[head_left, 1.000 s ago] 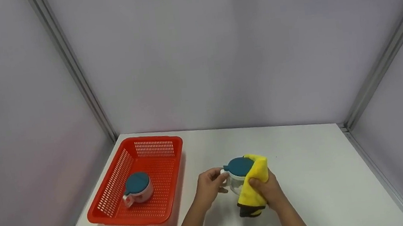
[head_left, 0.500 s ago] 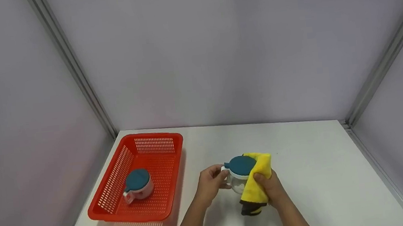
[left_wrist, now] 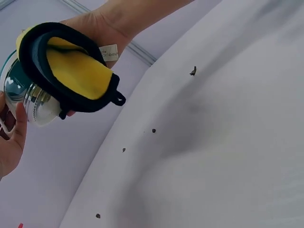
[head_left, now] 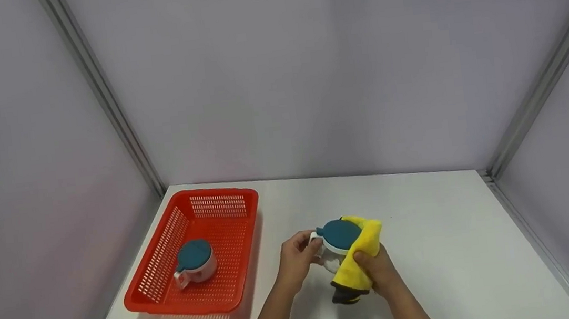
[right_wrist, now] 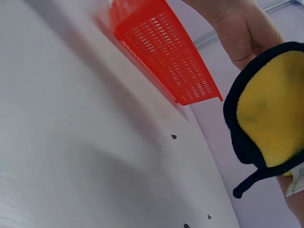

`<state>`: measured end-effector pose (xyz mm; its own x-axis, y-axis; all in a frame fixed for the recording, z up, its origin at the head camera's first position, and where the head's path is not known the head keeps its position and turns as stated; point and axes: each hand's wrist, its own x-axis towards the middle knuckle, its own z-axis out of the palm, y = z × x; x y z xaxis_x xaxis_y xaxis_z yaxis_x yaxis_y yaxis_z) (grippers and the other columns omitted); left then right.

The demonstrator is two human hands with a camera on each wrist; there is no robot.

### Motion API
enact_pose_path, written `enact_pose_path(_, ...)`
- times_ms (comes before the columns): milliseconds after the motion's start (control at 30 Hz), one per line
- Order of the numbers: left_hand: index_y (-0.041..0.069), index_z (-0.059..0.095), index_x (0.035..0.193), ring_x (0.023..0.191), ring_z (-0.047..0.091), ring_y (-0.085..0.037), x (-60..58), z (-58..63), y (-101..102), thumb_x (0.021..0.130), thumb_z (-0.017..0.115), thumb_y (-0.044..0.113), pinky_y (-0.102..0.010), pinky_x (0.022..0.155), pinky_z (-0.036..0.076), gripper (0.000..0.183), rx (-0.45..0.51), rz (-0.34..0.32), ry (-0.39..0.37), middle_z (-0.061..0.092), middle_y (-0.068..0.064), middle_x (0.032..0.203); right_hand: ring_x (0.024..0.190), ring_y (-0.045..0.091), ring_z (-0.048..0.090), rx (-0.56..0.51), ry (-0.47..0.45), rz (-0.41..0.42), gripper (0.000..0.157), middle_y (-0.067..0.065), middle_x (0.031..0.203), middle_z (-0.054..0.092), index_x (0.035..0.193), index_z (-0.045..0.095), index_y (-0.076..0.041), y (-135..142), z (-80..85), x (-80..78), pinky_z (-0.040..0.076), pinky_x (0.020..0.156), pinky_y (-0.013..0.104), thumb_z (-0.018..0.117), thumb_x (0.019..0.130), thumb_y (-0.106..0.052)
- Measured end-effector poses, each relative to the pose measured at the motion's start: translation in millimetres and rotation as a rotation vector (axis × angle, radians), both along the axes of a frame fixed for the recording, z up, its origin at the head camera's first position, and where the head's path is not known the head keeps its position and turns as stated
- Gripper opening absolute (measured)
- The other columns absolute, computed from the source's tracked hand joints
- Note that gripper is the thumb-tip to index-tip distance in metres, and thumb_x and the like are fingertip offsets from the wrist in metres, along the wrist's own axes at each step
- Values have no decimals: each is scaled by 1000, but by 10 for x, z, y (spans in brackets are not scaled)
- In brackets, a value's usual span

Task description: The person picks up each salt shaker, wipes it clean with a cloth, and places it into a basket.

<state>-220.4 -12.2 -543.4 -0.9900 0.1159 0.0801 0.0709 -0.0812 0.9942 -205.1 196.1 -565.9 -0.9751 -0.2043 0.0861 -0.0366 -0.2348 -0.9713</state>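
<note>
Held above the white table is a clear glass jar (head_left: 342,234) with a blue-green lid and a white handle. My left hand (head_left: 295,260) pinches that handle between thumb and fingers. With my right hand (head_left: 379,272) I grip a yellow cloth (head_left: 355,270) with a dark edge, wrapped against the jar's right side. In the left wrist view the cloth (left_wrist: 78,71) covers much of the glass jar (left_wrist: 42,105), whose base shows below. The right wrist view has the cloth (right_wrist: 273,111) hiding the jar. The right fingers behind the cloth are mostly hidden.
A red plastic basket (head_left: 240,295) stands left on the table (head_left: 447,248). Inside it sits a similar lidded jar (head_left: 194,254). Small dark specks (left_wrist: 154,130) dot the table in the wrist views. Pale walls enclose the back and sides.
Over the last half second the right hand and cloth shift slightly left, and the jar tilts a little. The left hand keeps its hold on the handle. The basket stays put.
</note>
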Motion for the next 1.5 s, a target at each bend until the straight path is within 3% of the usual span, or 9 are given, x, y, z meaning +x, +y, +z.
enact_pose_path(200, 10, 66, 117, 89, 65, -22, -6, -16, 11, 94, 66, 34, -30, 78, 60, 34, 23, -1, 17, 67, -8, 106, 104, 28, 57, 105, 31, -46, 69, 12, 119, 54, 136, 38, -12, -34, 61, 7, 53, 94, 35, 78, 83, -26)
enact_pose_path(333, 6, 64, 117, 85, 60, -19, -9, -32, 21, 96, 63, 31, -26, 73, 58, 33, 65, -4, 26, 65, -8, 102, 103, 27, 58, 100, 40, -72, 70, 13, 118, 55, 137, 38, -11, -56, 78, 17, 54, 92, 36, 79, 81, -22)
enact_pose_path(500, 11, 65, 117, 85, 56, -19, 0, -47, 56, 96, 63, 35, -24, 70, 53, 31, 78, 38, -27, 64, -6, 101, 104, 26, 58, 85, 47, -97, 68, 13, 119, 54, 136, 37, -13, -108, 56, 51, 54, 92, 35, 77, 83, -22)
enact_pose_path(633, 13, 64, 116, 87, 54, -19, 4, -34, 64, 97, 61, 36, -25, 72, 51, 30, 90, 47, -41, 62, -4, 101, 105, 25, 58, 166, 124, -148, 75, 9, 121, 56, 141, 37, -18, -149, 48, 52, 52, 94, 34, 79, 80, -14)
enact_pose_path(800, 10, 64, 117, 84, 57, -18, -12, -43, 8, 98, 61, 32, -26, 74, 55, 29, 84, 2, -1, 63, -5, 99, 107, 23, 58, 291, 225, -207, 86, 2, 123, 59, 146, 35, -27, -170, 40, 65, 51, 95, 34, 84, 77, -10)
enact_pose_path(1033, 7, 64, 117, 90, 66, -35, -49, 11, -132, 98, 62, 28, -35, 75, 61, 28, -3, -120, 73, 67, -10, 102, 108, 23, 57, 378, 191, -204, 93, -1, 124, 57, 146, 33, -33, -120, 70, 67, 49, 98, 40, 89, 72, -21)
enact_pose_path(1133, 8, 65, 117, 96, 68, -35, -44, 34, -173, 97, 62, 30, -36, 80, 61, 30, -31, -165, 83, 68, -10, 106, 108, 23, 57, 410, 173, -203, 94, -1, 124, 58, 145, 34, -34, -95, 89, 61, 48, 98, 40, 90, 70, -25)
enact_pose_path(1267, 12, 68, 115, 100, 70, -26, -43, 46, -212, 96, 64, 28, -36, 84, 59, 25, -80, -194, 83, 70, -8, 109, 108, 23, 58, 401, 163, -182, 95, 0, 124, 59, 145, 35, -32, -66, 109, 61, 48, 97, 40, 90, 69, -22)
enact_pose_path(1500, 13, 71, 110, 99, 69, -32, -36, 51, -241, 94, 68, 21, -39, 82, 60, 19, -106, -205, 102, 70, -12, 105, 106, 26, 59, 331, 147, -98, 88, 5, 121, 59, 144, 37, -24, -2, 135, 54, 51, 94, 39, 87, 73, -14)
